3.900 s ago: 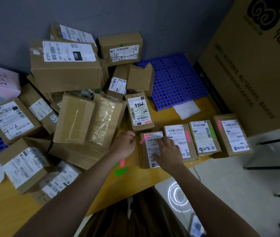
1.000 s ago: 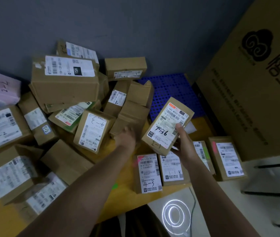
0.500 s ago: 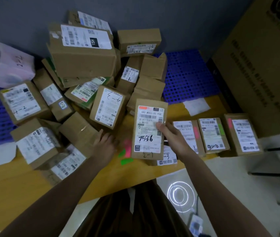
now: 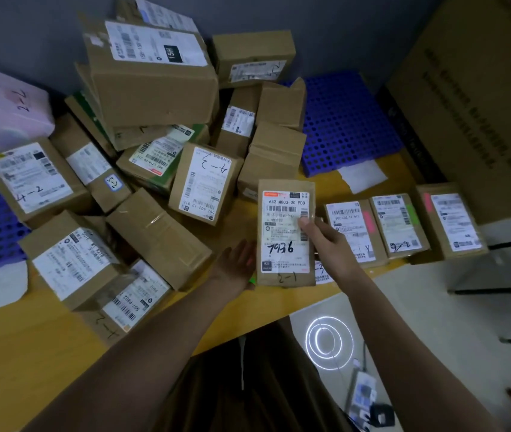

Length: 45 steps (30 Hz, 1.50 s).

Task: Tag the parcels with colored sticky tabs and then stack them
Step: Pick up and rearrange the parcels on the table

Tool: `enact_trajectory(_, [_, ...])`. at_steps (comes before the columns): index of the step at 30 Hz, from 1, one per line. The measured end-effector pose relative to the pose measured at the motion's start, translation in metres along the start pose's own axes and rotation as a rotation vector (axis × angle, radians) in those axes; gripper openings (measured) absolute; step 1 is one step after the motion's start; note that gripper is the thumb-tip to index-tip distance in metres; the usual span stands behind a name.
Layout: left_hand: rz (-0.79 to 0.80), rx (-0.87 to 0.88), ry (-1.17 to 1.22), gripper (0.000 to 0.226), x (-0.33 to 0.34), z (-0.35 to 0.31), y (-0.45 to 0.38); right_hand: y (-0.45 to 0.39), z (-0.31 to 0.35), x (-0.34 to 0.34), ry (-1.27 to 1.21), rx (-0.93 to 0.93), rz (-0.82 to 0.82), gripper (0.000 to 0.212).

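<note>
Item held: flat brown cardboard parcel (image 4: 285, 232), white shipping label facing up, handwritten "7936" on the label and "2-1" on the cardboard below it. Position: above the near edge of the yellow wooden tabletop (image 4: 30, 353), just left of the tagged row.

Right hand (image 4: 330, 244): grip closed on the parcel's right edge, thumb on the label.

Left hand (image 4: 237, 266): fingers straight and relaxed, palm up, at the parcel's left edge; contact cannot be judged from this angle. A pink and a green sticky tab appear to show beside it, mostly hidden.

Tagged row, right of the held parcel, lying flat on the tabletop:
- small brown parcel with pink tab (image 4: 354, 232)
- small brown parcel with green tab (image 4: 399, 224)
- small brown parcel with pink tab at its left edge (image 4: 450, 221)

Untagged stock: loose heap of brown cardboard parcels (image 4: 154, 88) at left and centre, one pale pink parcel (image 4: 5, 110) marked "2-2".

Surroundings: blue perforated plastic mat (image 4: 347, 126); large brown carton (image 4: 472, 98) at right.
</note>
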<state>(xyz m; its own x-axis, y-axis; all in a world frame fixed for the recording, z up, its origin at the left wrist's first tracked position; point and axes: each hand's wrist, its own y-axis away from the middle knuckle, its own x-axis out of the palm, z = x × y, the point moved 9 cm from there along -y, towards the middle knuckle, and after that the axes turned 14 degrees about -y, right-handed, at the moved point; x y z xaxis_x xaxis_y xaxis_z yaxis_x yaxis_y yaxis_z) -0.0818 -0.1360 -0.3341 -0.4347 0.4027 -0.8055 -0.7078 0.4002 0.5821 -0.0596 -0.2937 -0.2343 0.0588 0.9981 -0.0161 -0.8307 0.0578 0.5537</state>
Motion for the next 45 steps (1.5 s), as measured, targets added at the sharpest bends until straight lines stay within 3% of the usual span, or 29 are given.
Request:
enact_trajectory(2, [-0.003,0.06,-0.077,0.068,0.011,-0.003,0.001,-0.002,-0.002,0.003,0.009,0.005,-0.001,0.04])
enact_trajectory(4, [-0.2,0.04,-0.086,0.038,0.014,0.004,0.001,-0.003,-0.003,0.007,0.018,-0.003,-0.006,0.043])
enact_trajectory(7, [-0.232,0.003,-0.006,0.059,0.002,0.013,0.01,-0.001,-0.006,0.018,0.055,-0.023,0.013,0.041])
enact_trajectory(11, [-0.208,-0.048,0.094,0.056,-0.005,0.026,0.018,-0.001,-0.008,0.043,0.129,-0.032,0.079,0.045])
enact_trajectory(17, [-0.248,-0.146,0.368,0.033,0.031,0.058,0.004,-0.032,-0.01,0.076,0.288,-0.131,0.144,0.061])
enact_trajectory(21, [-0.335,-0.085,0.327,0.039,0.014,0.054,0.006,-0.048,-0.005,0.071,0.316,-0.215,0.174,0.062])
enact_trajectory(26, [-0.282,-0.202,0.327,0.046,0.031,0.066,-0.005,-0.055,-0.003,0.066,0.247,-0.325,0.219,0.059])
enact_trajectory(32, [-0.375,-0.346,0.493,0.049,0.033,0.068,0.011,-0.021,0.003,0.056,0.309,-0.471,0.121,0.088])
enact_trajectory(36, [-0.42,-0.46,0.4,0.031,0.036,0.062,0.03,0.012,-0.006,0.055,0.46,-0.588,0.056,0.067])
enact_trajectory(38, [-0.442,-0.515,0.297,0.019,0.037,0.06,0.044,0.019,-0.017,0.058,0.567,-0.588,0.04,0.068])
enact_trajectory(42, [-0.492,-0.563,0.241,0.018,0.04,0.058,0.063,0.019,-0.034,0.069,0.714,-0.525,-0.002,0.065])
enact_trajectory(45, [-0.557,-0.544,0.338,0.022,0.035,0.057,0.071,0.022,-0.028,0.073,0.942,-0.621,-0.124,0.037])
